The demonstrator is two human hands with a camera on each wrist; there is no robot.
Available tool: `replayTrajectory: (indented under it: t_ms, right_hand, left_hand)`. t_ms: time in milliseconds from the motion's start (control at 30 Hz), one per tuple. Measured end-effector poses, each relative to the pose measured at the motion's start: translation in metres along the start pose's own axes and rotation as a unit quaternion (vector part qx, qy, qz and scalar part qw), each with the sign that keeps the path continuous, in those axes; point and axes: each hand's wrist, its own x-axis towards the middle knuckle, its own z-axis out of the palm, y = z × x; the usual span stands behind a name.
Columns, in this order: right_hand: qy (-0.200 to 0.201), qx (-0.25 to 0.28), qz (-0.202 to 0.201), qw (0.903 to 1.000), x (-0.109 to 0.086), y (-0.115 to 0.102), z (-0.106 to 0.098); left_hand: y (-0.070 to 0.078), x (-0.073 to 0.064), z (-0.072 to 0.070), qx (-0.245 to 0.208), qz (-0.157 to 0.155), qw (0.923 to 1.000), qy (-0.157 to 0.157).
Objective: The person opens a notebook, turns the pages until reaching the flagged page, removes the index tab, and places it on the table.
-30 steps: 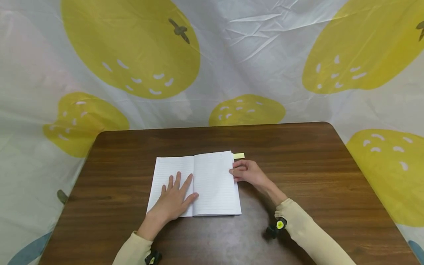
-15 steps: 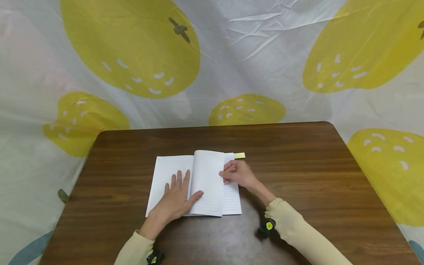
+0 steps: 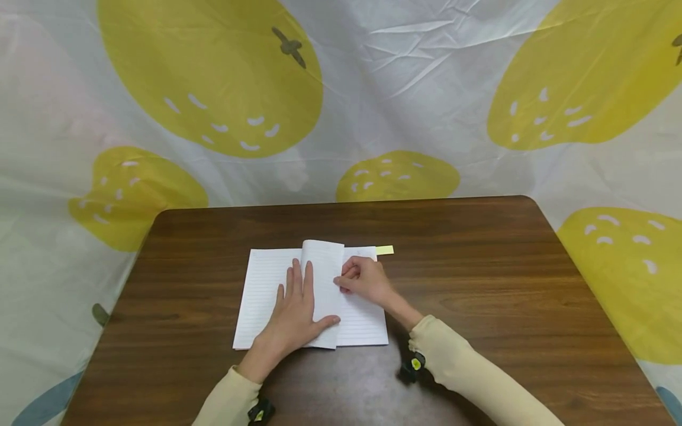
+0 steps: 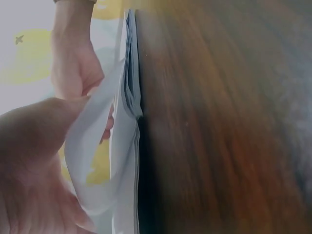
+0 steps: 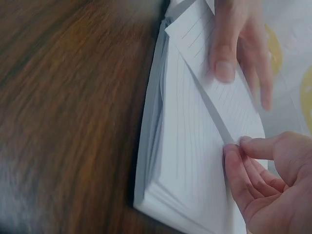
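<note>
A lined notebook (image 3: 362, 322) lies spread on the wooden table, one page (image 3: 323, 254) lifted and curving over toward the left. Thumb and fingertips of my right hand (image 3: 364, 281) pinch that page at its outer edge; the right wrist view shows the grip on the page edge (image 5: 214, 105) closely. With fingers stretched out, my left hand (image 3: 293, 310) lies over the left side and the fold, its thumb reaching across the lifted page. In the left wrist view the page (image 4: 90, 141) bows up beside the left hand (image 4: 34, 161).
A pale yellow sticky tab (image 3: 385, 250) sticks out at the notebook's upper right. The dark wooden table (image 3: 479, 254) ends at a back edge before a hanging cloth (image 3: 330, 106) printed with yellow fruit. Each wrist wears a small black camera (image 3: 411, 367).
My right hand has moved left, carrying the page's edge from the right side toward the fold. The left hand has slid slightly right, its thumb now over the lifted page.
</note>
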Motion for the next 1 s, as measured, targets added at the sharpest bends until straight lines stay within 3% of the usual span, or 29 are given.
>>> replayTrajectory:
  t_ms: [233,600,1000]
  right_hand:
    - [-0.024,-0.030,-0.045,0.9982,0.002,-0.003,0.007]
    - [-0.056,-0.118,-0.076,0.9885,0.002,-0.006,0.007]
    - [-0.061,-0.269,-0.127,0.9529,0.010,-0.011,-0.001]
  left_hand:
    - [-0.001,0.003,0.005,0.043,-0.005,0.9984,0.037]
    - [-0.021,-0.002,0.001,0.043,-0.028,0.9970,0.059]
    - [-0.032,-0.009,-0.006,0.032,-0.048,0.9966,0.060]
